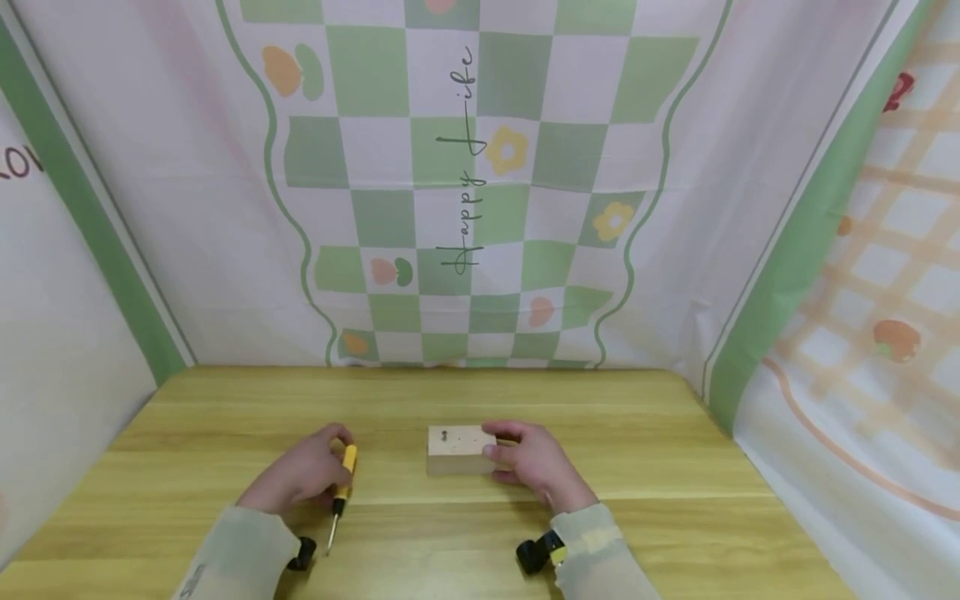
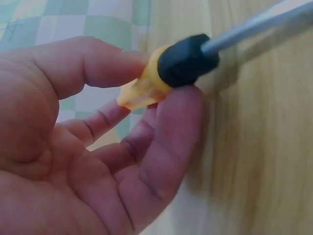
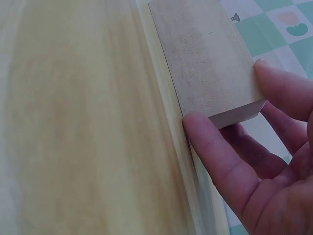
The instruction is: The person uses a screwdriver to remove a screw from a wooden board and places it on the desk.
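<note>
A screwdriver point(image 1: 346, 468) with a yellow handle, black collar and metal shaft is pinched by my left hand point(image 1: 307, 468) at the left of the table. Its shaft points back toward me. In the left wrist view, thumb and fingers close around the handle point(image 2: 146, 90) near the collar. My right hand point(image 1: 536, 462) grips the right end of a pale wooden block point(image 1: 459, 454), fingers on its sides. Small holes dot the block's top. A small dark screw point(image 1: 444, 435) stands in the left part of the top, and its head peeks past the block's edge in the right wrist view.
The wood-grain table point(image 1: 405, 533) spreads around both hands. A checkered green and white curtain point(image 1: 450, 208) hangs behind its far edge, with more cloth point(image 1: 847, 333) at the right. Black wrist cameras point(image 1: 534, 554) sit beneath the forearms.
</note>
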`<state>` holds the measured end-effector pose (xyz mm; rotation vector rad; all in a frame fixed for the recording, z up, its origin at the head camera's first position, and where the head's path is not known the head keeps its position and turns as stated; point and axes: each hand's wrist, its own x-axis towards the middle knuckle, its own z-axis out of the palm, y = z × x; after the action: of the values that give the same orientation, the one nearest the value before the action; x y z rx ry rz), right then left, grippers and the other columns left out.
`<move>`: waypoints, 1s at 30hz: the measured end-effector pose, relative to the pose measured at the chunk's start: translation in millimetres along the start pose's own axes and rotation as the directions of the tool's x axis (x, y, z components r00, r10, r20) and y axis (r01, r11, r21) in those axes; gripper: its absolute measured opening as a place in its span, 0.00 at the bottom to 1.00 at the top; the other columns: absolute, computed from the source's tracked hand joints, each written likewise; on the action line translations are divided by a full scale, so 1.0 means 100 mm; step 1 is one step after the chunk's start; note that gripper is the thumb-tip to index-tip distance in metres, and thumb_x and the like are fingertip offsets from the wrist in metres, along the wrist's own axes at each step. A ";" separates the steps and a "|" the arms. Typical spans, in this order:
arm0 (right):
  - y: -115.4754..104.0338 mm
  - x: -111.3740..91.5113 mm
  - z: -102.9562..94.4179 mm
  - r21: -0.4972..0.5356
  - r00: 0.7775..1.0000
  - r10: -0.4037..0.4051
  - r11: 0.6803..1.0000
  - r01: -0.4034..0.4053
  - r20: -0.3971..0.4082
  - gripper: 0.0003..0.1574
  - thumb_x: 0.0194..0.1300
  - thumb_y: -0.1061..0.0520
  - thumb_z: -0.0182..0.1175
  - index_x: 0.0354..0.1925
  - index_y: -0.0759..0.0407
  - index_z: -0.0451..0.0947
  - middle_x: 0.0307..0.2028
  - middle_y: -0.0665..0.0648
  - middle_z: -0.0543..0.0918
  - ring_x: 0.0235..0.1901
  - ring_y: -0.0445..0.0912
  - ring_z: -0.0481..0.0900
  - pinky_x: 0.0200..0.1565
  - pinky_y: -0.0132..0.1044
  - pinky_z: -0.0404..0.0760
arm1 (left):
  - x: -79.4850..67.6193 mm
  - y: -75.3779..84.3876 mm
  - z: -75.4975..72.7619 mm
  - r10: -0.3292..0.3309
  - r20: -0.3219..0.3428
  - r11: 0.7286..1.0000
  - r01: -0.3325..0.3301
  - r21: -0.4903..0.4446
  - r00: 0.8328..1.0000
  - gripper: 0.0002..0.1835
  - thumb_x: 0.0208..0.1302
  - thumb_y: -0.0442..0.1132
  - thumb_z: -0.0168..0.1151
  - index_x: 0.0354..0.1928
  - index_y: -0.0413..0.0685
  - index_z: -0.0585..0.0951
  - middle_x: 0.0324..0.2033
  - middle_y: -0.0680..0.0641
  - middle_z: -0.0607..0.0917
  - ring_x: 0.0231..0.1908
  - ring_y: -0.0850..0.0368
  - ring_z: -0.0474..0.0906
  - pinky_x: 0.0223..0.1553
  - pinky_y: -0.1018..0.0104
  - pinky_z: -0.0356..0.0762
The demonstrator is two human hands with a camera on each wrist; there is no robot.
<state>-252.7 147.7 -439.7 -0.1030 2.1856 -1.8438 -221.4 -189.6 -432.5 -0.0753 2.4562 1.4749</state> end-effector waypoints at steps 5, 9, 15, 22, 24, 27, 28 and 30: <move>0.02 0.00 -0.01 0.002 1.000 0.004 1.000 -0.004 0.000 0.27 0.64 0.61 0.69 0.61 0.61 0.78 0.63 0.64 0.73 0.49 0.54 0.80 0.44 0.46 0.85 | -0.02 -0.06 -0.02 -0.008 0.011 0.988 0.010 -0.155 1.000 0.27 0.57 0.23 0.62 0.59 0.41 0.68 0.35 0.38 0.78 0.27 0.46 0.78 0.26 0.56 0.83; 0.02 -0.02 -0.01 0.004 1.000 0.005 1.000 -0.005 0.005 0.28 0.63 0.61 0.69 0.61 0.61 0.78 0.63 0.65 0.73 0.49 0.55 0.80 0.44 0.47 0.85 | -0.01 -0.10 -0.04 -0.002 0.014 0.968 0.005 -0.251 1.000 0.29 0.61 0.23 0.62 0.63 0.41 0.67 0.42 0.37 0.80 0.31 0.45 0.80 0.30 0.53 0.84; 0.02 -0.05 -0.01 0.020 1.000 0.010 1.000 -0.010 0.019 0.28 0.62 0.62 0.70 0.61 0.62 0.78 0.62 0.64 0.74 0.49 0.55 0.80 0.44 0.48 0.85 | 0.00 -0.11 -0.02 0.004 -0.022 0.898 -0.013 -0.440 1.000 0.32 0.65 0.24 0.60 0.69 0.43 0.65 0.51 0.33 0.78 0.35 0.44 0.82 0.36 0.52 0.85; 0.02 -0.08 0.01 0.042 1.000 0.016 0.999 -0.017 0.024 0.29 0.62 0.63 0.70 0.61 0.63 0.77 0.62 0.66 0.73 0.49 0.56 0.81 0.44 0.48 0.85 | 0.01 0.05 -0.01 0.024 -0.099 0.724 -0.085 -0.685 0.995 0.32 0.70 0.27 0.56 0.72 0.45 0.60 0.52 0.34 0.75 0.43 0.45 0.80 0.45 0.54 0.83; 0.02 -0.09 0.01 0.046 1.000 0.019 0.999 -0.020 0.020 0.30 0.61 0.63 0.70 0.62 0.63 0.77 0.62 0.66 0.73 0.49 0.56 0.81 0.44 0.48 0.85 | 0.01 0.12 0.02 0.013 -0.142 0.670 -0.114 -0.733 0.990 0.31 0.70 0.26 0.56 0.71 0.48 0.61 0.50 0.37 0.76 0.44 0.47 0.81 0.46 0.55 0.83; 0.01 -0.09 0.01 0.049 1.000 0.021 0.999 -0.022 0.020 0.31 0.61 0.62 0.71 0.62 0.63 0.77 0.63 0.67 0.72 0.49 0.56 0.81 0.45 0.48 0.85 | 0.00 0.23 0.07 -0.004 -0.218 0.603 -0.171 -0.779 0.976 0.28 0.69 0.26 0.57 0.67 0.51 0.65 0.46 0.41 0.78 0.43 0.49 0.82 0.46 0.55 0.83; 0.01 -0.09 0.02 0.049 1.000 0.021 0.999 -0.022 0.021 0.31 0.61 0.62 0.71 0.62 0.63 0.77 0.63 0.67 0.72 0.49 0.56 0.81 0.45 0.48 0.85 | 0.00 0.27 0.09 -0.008 -0.243 0.584 -0.193 -0.789 0.970 0.26 0.69 0.25 0.58 0.65 0.51 0.66 0.45 0.42 0.78 0.42 0.49 0.82 0.46 0.54 0.83; 0.01 -0.08 0.02 0.048 1.000 0.018 0.999 -0.019 0.023 0.31 0.60 0.62 0.71 0.62 0.63 0.77 0.63 0.67 0.72 0.48 0.56 0.81 0.45 0.48 0.85 | -0.01 0.34 0.13 -0.011 -0.282 0.549 -0.230 -0.804 0.959 0.25 0.70 0.25 0.58 0.63 0.52 0.67 0.45 0.43 0.78 0.41 0.50 0.82 0.47 0.53 0.83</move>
<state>-244.0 147.6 -440.1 -0.0936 2.1189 -1.8744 -223.8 -162.6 -408.6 -0.3190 1.6636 2.7252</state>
